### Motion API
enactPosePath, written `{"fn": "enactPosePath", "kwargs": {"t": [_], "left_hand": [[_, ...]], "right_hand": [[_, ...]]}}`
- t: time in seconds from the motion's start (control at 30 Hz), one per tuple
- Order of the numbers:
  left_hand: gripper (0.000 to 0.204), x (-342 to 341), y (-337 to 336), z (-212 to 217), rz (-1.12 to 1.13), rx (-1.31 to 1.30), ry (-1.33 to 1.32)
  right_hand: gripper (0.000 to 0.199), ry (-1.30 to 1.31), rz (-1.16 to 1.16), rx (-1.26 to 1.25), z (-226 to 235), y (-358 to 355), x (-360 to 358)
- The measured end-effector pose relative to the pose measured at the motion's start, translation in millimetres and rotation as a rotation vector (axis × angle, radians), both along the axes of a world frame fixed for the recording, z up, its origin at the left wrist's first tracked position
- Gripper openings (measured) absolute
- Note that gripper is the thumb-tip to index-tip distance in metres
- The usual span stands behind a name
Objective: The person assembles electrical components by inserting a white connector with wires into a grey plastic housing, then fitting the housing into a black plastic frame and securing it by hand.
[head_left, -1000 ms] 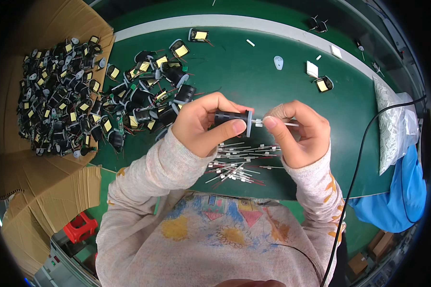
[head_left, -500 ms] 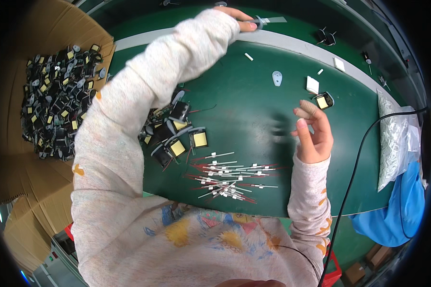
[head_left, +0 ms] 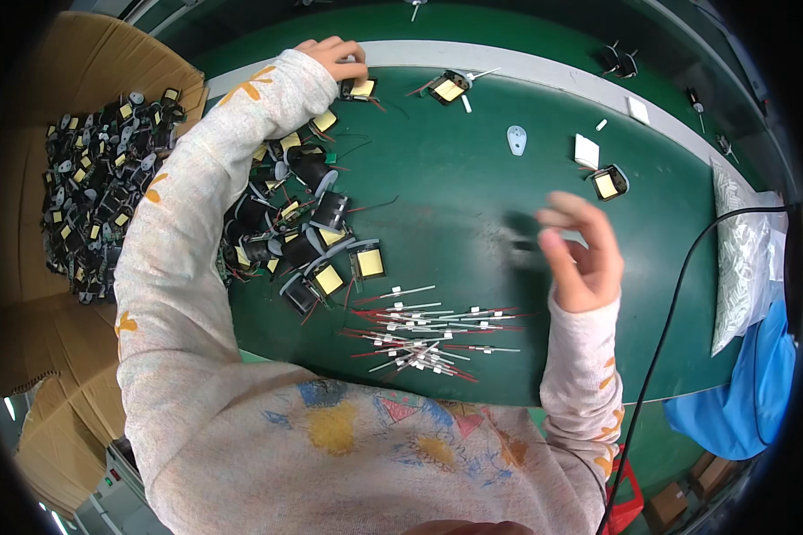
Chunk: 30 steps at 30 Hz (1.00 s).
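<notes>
At the far left of the table, my left hand has its fingers curled down over a small black housing with a yellow pad and thin red wires. To its right lies a similar black housing, with a white strip sticking out. My right hand hovers over the right side of the table, slightly blurred, its fingers bent and apart with nothing visible between them. Beyond it sits another black housing with a yellow pad. A pile of such housings lies along my left forearm.
White-tipped red wire leads lie in a bundle near me. A cardboard box full of housings stands at left. A grey oval plate, a white block, a bag of white pieces and a black cable are at right.
My left hand has moved left from the table's far edge to the far end of the pile. A housing with a white strip now lies near where it was. My right hand has barely shifted.
</notes>
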<state>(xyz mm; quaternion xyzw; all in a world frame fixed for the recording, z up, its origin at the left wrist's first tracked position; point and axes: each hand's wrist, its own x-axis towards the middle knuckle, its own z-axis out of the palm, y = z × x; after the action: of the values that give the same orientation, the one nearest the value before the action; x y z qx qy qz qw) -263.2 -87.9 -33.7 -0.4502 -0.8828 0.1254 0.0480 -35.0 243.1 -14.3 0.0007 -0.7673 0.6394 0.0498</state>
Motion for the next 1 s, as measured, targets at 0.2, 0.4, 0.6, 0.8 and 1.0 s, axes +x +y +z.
{"fn": "enactPosePath", "kwargs": {"t": [0.2,0.4,0.6,0.8,1.0], "left_hand": [[0.031,11.5,-7.2,23.0,-0.056,0.111,0.014],[0.02,88.4,38.9,87.1,0.357,0.79,0.047],[0.039,143.8,32.2,77.0,0.251,1.757,-0.497],[0.028,208.0,34.8,65.0,0.249,1.851,-0.82],[0.044,231.1,59.5,42.9,0.255,1.957,-0.956]], "right_hand": [[0.031,0.429,0.511,0.693,-2.4,-50.1,-83.5],[0.05,0.511,0.197,1.121,-46.0,-76.3,-185.3],[0.049,0.677,-0.071,0.888,-12.7,21.4,-215.7],[0.025,0.325,0.45,0.772,4.8,6.6,-78.5],[0.02,0.219,0.657,0.644,-22.3,-34.2,-47.8]]}}
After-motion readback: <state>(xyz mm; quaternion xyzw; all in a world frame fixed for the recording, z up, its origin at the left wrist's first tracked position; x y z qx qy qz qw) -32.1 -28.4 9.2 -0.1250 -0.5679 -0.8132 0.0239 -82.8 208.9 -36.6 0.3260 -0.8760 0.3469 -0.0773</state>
